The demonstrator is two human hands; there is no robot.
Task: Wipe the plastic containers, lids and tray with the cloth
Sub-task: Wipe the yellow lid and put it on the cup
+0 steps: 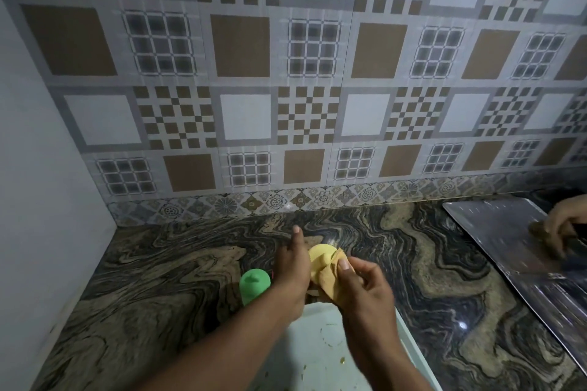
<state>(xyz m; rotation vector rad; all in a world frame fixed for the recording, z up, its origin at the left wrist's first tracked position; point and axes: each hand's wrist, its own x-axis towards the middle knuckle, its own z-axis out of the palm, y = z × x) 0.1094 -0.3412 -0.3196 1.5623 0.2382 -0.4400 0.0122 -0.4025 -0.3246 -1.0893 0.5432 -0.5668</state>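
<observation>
Marbled stone counter [152, 289]; patterned tiled wall [286, 73]; steel sheet [508, 241] at right.

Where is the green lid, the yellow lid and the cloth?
green lid [254, 283]: head view, on its domed top, standing on the counter.
yellow lid [320, 258]: head view, on its bare round face, between the hands.
cloth [330, 283]: head view, on the bunched folds against the lid.

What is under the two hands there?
A pale tray with a few crumbs lies under the hands, left hand, right hand. The wrists cover its far edge.
</observation>
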